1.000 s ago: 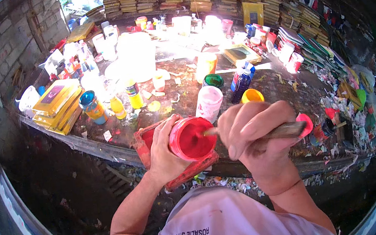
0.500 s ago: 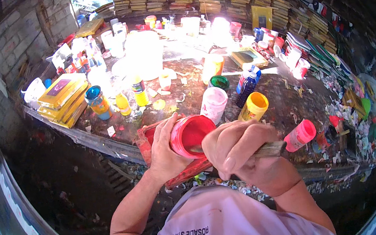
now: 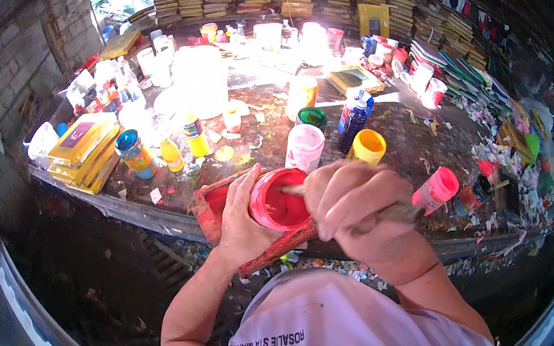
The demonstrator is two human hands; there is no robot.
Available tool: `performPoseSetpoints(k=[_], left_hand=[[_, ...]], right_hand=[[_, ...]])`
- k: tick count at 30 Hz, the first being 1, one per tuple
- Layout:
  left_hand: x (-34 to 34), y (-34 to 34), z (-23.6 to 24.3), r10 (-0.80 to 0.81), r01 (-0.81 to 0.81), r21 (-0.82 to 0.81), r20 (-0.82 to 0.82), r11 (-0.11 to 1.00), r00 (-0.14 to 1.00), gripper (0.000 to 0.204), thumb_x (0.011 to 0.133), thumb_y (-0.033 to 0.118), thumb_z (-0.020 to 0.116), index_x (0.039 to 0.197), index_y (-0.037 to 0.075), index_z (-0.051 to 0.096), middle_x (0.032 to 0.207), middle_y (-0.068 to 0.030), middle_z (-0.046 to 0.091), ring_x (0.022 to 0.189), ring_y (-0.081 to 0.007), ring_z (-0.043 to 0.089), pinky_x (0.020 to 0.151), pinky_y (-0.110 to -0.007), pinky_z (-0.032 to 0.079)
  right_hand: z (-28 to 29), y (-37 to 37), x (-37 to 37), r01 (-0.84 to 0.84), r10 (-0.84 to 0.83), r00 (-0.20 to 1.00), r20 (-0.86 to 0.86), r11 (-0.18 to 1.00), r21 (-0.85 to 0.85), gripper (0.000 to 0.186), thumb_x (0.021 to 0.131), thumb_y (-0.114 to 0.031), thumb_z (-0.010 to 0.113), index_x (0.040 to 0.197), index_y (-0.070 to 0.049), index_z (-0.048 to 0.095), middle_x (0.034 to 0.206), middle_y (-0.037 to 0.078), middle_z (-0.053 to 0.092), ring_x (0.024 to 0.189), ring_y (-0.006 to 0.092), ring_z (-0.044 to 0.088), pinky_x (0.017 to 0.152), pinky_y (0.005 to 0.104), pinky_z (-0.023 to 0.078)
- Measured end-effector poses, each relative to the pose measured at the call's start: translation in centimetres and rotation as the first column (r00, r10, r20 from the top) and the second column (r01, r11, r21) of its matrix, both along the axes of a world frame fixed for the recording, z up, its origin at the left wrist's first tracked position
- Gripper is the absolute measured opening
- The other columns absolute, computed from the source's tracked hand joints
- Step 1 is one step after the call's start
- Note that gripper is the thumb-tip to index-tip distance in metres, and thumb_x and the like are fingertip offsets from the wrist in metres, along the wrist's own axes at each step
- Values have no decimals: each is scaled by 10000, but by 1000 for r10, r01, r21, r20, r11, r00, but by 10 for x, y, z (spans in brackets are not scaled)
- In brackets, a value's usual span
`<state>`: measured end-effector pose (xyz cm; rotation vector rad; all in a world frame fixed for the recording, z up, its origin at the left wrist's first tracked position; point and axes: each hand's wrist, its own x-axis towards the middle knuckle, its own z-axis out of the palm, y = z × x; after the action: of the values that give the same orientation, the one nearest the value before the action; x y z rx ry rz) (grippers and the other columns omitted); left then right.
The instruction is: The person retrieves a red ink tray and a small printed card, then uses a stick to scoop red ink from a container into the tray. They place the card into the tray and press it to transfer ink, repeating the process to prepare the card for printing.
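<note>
My left hand [image 3: 239, 214] is wrapped round the side of an open, tilted jar of red paint [image 3: 265, 211], its mouth facing up towards me. In my closed right hand [image 3: 358, 197] is a flat stirring stick [image 3: 400, 213]. One end of it dips into the paint, and the wider grey end sticks out past my fist. Some blur covers my right fingers. Under the jar and my left hand lies a red-stained wooden frame [image 3: 207, 214] at the table's near edge.
Close beyond my hands stand a pink-white jar [image 3: 304, 148], a yellow jar [image 3: 367, 148], a dark blue bottle [image 3: 353, 124] and a pink jar [image 3: 435, 190]. Yellow frames [image 3: 82, 156] are stacked at left. Paper scraps litter the table's right side.
My right hand has shifted slightly right and up, and the stick's dipped end now sits higher in the jar. My left hand keeps its hold on the jar.
</note>
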<state>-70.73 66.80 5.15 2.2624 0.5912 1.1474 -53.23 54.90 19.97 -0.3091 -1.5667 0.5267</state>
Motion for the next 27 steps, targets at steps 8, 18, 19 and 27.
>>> performPoseSetpoints(k=[8, 18, 19, 27], left_hand=[[-4, 1, -2, -23, 23, 71, -12, 997, 1000, 1241, 673, 335, 1074, 1671, 7, 413, 1583, -215, 590, 1472, -406, 576, 1260, -522, 452], [-6, -2, 1, -58, 58, 47, 3, 997, 998, 1257, 660, 339, 1080, 1672, -1, 417, 1576, -224, 595, 1474, -404, 578, 1256, -524, 456], [-6, -1, 1, -54, 54, 51, 9, 997, 998, 1233, 659, 331, 1081, 1654, -7, 435, 1562, -230, 599, 1466, -413, 577, 1244, -525, 469], [-15, 3, 0, -31, 32, 24, -5, 999, 999, 1228, 627, 332, 1096, 1625, -15, 471, 1542, -232, 614, 1437, -414, 599, 1218, -517, 496]], right_hand=[[-4, -10, -6, 159, -171, 975, -139, 983, -94, 519, 1091, -564, 607, 954, -72, 700, 709, 58, 668, 554, 201, 598, 539, 355, 460], [-6, -5, -8, 66, -66, 998, -2, 996, 62, 290, 1129, -271, 653, 990, -42, 766, 693, 56, 685, 560, 205, 621, 547, 366, 493], [-7, -6, -9, 112, -114, 993, 42, 992, 62, 316, 1105, -327, 678, 944, -63, 745, 686, 50, 678, 542, 209, 611, 548, 376, 495], [-4, -22, -9, 35, -50, 993, -106, 989, -141, 279, 1045, -353, 773, 965, -90, 724, 894, 85, 757, 730, 229, 700, 614, 351, 519]])
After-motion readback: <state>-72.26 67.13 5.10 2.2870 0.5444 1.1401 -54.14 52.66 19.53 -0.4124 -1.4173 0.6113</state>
